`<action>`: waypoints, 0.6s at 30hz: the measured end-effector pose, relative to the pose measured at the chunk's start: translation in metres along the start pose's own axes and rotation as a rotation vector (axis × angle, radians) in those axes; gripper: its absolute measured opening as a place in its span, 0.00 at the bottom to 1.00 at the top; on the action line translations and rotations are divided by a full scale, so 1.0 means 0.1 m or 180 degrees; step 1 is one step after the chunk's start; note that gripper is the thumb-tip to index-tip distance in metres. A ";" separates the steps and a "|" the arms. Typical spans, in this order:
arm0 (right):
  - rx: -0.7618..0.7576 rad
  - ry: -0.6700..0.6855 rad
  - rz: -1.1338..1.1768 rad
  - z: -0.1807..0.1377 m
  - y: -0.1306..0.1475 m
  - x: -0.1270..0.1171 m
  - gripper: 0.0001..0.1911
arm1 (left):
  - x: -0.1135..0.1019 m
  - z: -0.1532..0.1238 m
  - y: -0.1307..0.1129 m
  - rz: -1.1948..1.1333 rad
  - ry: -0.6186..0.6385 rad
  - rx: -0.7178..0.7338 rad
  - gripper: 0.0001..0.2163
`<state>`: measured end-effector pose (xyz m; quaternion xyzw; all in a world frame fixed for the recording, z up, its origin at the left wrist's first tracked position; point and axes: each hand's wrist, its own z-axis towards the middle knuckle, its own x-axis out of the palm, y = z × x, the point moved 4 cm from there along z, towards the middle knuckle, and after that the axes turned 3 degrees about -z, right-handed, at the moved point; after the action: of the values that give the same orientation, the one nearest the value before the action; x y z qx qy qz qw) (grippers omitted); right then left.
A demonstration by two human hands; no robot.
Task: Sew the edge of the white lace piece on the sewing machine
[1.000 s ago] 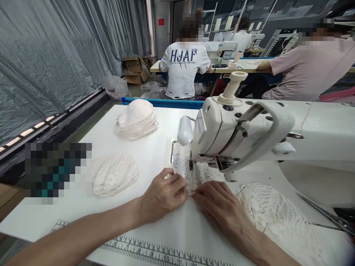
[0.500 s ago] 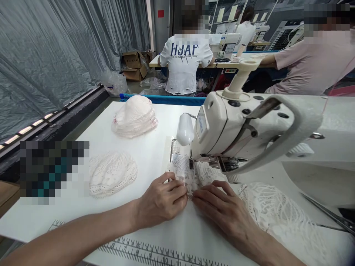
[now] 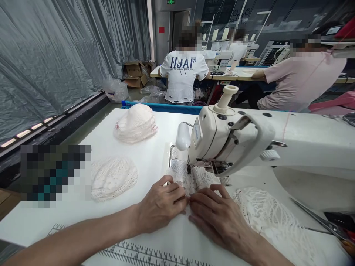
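Observation:
A strip of white lace (image 3: 179, 173) lies under the needle area of a white sewing machine (image 3: 206, 135). My left hand (image 3: 162, 205) has its fingers curled and pinched on the lace's near edge, left of the needle. Close against it, my right hand (image 3: 217, 212) grips the same lace with bent fingers, the fingertips of both hands almost meeting. The fingers cover the lace edge between them. To the right of my right hand rests another lace piece (image 3: 266, 210).
At left on the white table (image 3: 155, 155) are a lace pile (image 3: 113, 179) and a stack of pale pink cups (image 3: 135, 123). Scissors (image 3: 316, 218) lie at right, and a printed ruler scale (image 3: 135, 253) runs along the front. Ahead, people sit at other machines.
The head view has shifted, so the machine shows lower and farther left. My fingertips have come closer together at the lace, which stays under the machine.

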<state>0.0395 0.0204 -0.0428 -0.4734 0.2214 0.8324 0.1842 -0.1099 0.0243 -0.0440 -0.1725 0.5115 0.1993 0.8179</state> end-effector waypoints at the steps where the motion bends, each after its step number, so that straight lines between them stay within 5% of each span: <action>1: 0.0015 -0.0005 -0.0034 0.01 -0.01 0.00 0.11 | 0.00 0.00 0.00 -0.0001 0.0004 -0.0014 0.07; 6: 0.0242 -0.0150 -0.0410 0.04 -0.16 0.00 0.29 | 0.02 0.09 0.07 0.0096 -0.0077 -0.0101 0.08; 18: 0.0415 -0.0188 -0.1024 0.08 -0.39 0.02 0.25 | 0.15 0.25 0.33 0.0327 -0.0122 -0.0204 0.07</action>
<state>0.0527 0.0574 -0.0488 -0.4651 0.1908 0.7897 0.3517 -0.1010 0.0669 -0.0494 -0.1684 0.4972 0.2606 0.8103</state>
